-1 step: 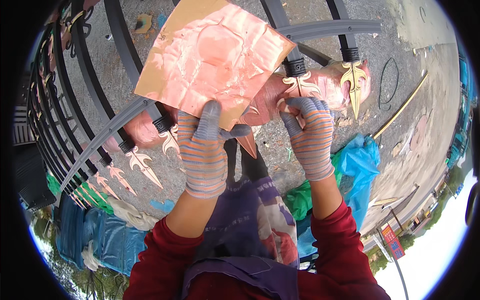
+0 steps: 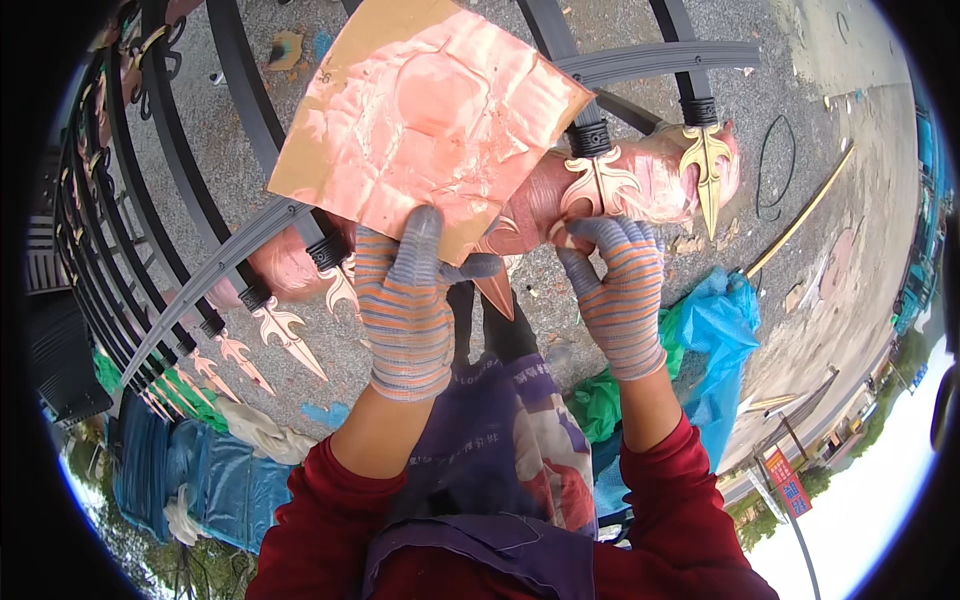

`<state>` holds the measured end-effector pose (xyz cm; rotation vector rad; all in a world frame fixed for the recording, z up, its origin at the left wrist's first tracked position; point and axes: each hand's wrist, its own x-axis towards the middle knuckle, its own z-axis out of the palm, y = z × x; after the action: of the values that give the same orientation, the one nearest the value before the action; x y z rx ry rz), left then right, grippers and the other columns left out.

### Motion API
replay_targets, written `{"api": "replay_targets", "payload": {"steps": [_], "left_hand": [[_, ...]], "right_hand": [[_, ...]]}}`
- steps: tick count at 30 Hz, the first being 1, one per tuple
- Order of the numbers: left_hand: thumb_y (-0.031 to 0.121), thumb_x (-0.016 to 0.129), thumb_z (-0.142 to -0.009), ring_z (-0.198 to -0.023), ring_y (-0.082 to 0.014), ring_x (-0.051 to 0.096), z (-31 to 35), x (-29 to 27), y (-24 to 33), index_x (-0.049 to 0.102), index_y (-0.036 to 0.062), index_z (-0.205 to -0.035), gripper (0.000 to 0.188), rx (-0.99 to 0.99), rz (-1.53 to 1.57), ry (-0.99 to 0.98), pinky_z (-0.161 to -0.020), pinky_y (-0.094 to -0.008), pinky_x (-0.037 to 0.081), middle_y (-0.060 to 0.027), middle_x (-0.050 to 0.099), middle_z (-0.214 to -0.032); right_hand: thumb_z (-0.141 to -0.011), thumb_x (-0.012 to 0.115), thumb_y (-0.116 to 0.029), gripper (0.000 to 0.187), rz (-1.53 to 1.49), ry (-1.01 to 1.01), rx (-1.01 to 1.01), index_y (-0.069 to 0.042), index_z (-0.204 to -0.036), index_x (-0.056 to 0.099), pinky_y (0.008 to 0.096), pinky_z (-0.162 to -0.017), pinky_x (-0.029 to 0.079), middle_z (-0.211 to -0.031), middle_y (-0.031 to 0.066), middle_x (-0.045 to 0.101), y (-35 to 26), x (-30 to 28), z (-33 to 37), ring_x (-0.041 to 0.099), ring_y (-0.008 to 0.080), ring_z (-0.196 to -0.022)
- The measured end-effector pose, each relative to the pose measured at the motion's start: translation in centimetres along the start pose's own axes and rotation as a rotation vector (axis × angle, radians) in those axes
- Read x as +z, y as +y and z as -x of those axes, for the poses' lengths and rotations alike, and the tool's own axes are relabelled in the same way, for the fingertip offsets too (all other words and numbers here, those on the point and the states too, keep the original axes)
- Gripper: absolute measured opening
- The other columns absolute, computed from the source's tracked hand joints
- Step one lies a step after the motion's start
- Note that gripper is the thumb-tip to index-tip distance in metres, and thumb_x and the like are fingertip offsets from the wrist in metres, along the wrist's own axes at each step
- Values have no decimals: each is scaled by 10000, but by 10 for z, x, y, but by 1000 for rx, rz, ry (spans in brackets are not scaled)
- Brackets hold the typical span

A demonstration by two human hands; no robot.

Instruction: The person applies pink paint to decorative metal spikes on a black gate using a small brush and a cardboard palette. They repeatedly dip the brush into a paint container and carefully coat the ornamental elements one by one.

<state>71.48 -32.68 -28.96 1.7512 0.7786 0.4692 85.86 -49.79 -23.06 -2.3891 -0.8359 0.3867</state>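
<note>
My left hand (image 2: 410,310), in a striped knit glove, grips the lower corner of a cardboard sheet (image 2: 440,110) smeared with wet-looking copper-pink paint, thumb on top. My right hand (image 2: 620,290), gloved alike, has thumb and forefinger curled together; the pinkish bit at their tips is too small to make out. It is just below a copper-coloured spearhead (image 2: 600,187) on a black fence bar. Right of that, another spearhead (image 2: 708,170) looks more golden. A further copper point (image 2: 495,285) sticks out below the sheet, its upper part hidden.
Black fence bars (image 2: 175,130) joined by a grey rail (image 2: 665,62) run across the view. Beneath the spearheads lies a pink plastic-wrapped roll (image 2: 640,180). Blue plastic (image 2: 715,330) and a yellow stick (image 2: 805,210) lie at right. Blue-wrapped bundles (image 2: 215,470) are at lower left.
My right hand has shifted slightly toward me, uncovering more of the copper spearhead above it. My left hand and the cardboard stay almost in place.
</note>
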Motion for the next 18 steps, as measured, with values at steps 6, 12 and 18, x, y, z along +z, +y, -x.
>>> {"api": "replay_targets", "payload": {"steps": [6,12,18], "left_hand": [[112,678,-871,-761,-187,681,-15,12,71,478,-57,-1177,403,-455,528,107,-543,-236,577,-132,658,-1062],[88,597,-924,-762,-200,689,-24,23,88,493,-50,-1163,295,-482,525,83,-585,-272,608,-150,639,-1095],[147,635,-914,-807,-198,676,-18,32,82,505,-33,-1204,365,-511,626,-65,-603,-266,553,-120,648,-1048]], "right_hand": [[-746,763,-59,266,-120,297,344,-53,-983,644,333,-663,448,-798,75,589,23,-28,38,525,219,-695],[-754,734,-85,176,-8,38,255,-112,-899,639,374,-709,412,-763,52,589,25,-14,56,556,265,-721],[-734,756,-10,272,-165,183,409,-65,-968,628,336,-671,454,-839,90,595,28,-30,78,531,221,-694]]}}
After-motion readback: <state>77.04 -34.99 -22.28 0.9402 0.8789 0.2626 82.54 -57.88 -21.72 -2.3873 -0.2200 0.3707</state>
